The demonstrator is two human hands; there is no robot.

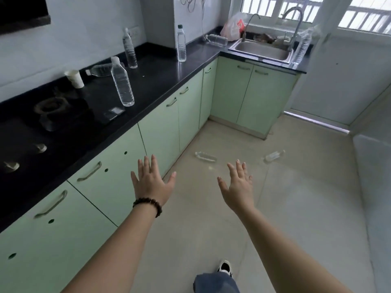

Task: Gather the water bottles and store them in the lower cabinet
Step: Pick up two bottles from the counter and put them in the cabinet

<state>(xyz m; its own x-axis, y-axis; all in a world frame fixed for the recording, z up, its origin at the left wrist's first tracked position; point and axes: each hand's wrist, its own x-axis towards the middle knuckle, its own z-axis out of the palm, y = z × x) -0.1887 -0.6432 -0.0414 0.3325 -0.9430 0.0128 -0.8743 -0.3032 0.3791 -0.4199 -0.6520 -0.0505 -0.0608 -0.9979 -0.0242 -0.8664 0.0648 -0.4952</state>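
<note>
1. Left hand (pixel 151 182): held out over the floor in front of the lower cabinets, palm down, fingers straight and spread, holding nothing. A dark beaded bracelet (pixel 148 205) circles the wrist.
2. Right hand (pixel 238 187): held out beside the left, apart from it, fingers straight and fanned, holding nothing.
3. Nearest upright water bottle (pixel 122 81): clear plastic, white cap, standing on the black countertop (pixel 160 77) near its front edge.
4. Lying water bottle (pixel 99 70): on its side on the countertop behind item 3, cap toward the paper cup (pixel 74 78).
5. Second upright water bottle (pixel 129 48): standing farther back on the countertop, near the wall.
6. Third upright water bottle (pixel 181 44): green cap, standing near the inner corner of the countertop.
7. Corner water bottle (pixel 216 40): lying on its side just left of the sink (pixel 261 50), near a plastic bag (pixel 233 27).
8. Sink-side water bottle (pixel 301 48): upright, at the right end of the countertop beside the sink and the tall faucet (pixel 294 24).
9. Floor water bottle, left (pixel 205 156): lying on the pale tiled floor (pixel 296 197), near the cabinet base, beyond the left hand.
10. Floor water bottle, right (pixel 274 155): lying on the floor, well apart from item 9, beyond the right hand.
11. Lower cabinets (pixel 160 132): pale green doors with metal handles, all closed, running under the countertop and round the corner beneath the sink.
12. Gas hob (pixel 42 115): black, set into the near countertop, two knobs visible.
13. Person's leg: a blue trouser knee and a black-and-white shoe (pixel 225 266) at the bottom edge.
</note>
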